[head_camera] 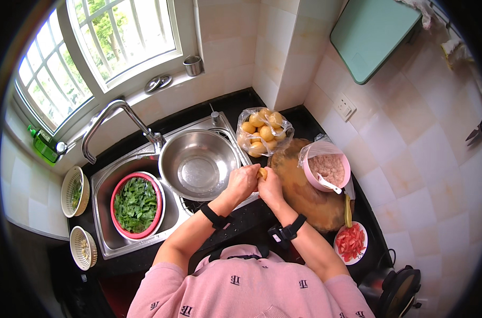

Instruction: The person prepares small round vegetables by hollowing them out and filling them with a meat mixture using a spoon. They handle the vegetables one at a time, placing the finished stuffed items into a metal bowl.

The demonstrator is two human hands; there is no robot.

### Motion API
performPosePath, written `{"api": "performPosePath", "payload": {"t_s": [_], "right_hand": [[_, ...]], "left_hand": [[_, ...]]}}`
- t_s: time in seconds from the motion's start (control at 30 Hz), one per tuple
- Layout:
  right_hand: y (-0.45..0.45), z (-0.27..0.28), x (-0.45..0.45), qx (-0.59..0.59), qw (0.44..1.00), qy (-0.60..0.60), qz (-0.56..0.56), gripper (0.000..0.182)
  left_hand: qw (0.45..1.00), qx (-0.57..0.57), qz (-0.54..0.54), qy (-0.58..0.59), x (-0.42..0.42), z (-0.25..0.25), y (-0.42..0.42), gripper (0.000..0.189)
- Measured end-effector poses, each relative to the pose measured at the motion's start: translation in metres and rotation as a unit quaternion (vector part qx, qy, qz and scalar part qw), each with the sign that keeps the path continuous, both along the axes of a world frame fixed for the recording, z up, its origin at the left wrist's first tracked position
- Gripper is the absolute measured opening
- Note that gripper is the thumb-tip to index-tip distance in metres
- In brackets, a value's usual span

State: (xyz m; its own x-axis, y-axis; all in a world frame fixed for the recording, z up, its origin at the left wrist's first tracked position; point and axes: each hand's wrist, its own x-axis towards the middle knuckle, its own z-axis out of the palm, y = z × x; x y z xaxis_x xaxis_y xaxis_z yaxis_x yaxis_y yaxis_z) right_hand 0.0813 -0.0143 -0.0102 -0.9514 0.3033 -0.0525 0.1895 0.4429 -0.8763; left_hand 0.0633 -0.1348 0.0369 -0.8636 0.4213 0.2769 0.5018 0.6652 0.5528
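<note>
My left hand and my right hand meet over the counter's front edge, between the steel basin and the round wooden chopping board. Between their fingers is a small yellowish-brown piece, mostly covered; what it is cannot be told. An empty stainless steel basin rests over the right part of the sink, just left of my hands. Beyond them a clear plastic bag holds several round yellow balls, perhaps fried tofu puffs. On the chopping board stands a pink bowl of minced meat with a white spoon.
Green leaves fill a red-rimmed colander in the left sink. A chrome faucet arches over it. Two small baskets stand at far left. A cleaver with a yellowish handle lies at the board's right edge, above a plate of chopped tomato.
</note>
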Motion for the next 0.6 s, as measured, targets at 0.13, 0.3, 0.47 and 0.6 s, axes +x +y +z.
{"api": "performPosePath", "payload": {"t_s": [0.13,0.3,0.47,0.6], "right_hand": [[0.010,-0.005,-0.003,0.102,0.992,0.025,0.070,0.036],[0.003,-0.016,0.002,0.156,0.970,0.184,-0.017,0.025],[0.010,0.032,0.004,-0.046,0.991,-0.083,0.095,0.021],[0.011,0.031,0.008,-0.038,0.996,-0.013,0.080,0.017]], "left_hand": [[1.000,0.000,-0.005,-0.002,0.006,-0.003,0.000,0.032],[0.998,-0.059,-0.032,-0.008,0.001,0.010,-0.001,0.031],[0.999,-0.033,-0.007,-0.013,0.006,0.005,-0.002,0.028],[0.997,0.043,-0.038,0.056,0.010,0.002,-0.001,0.031]]}}
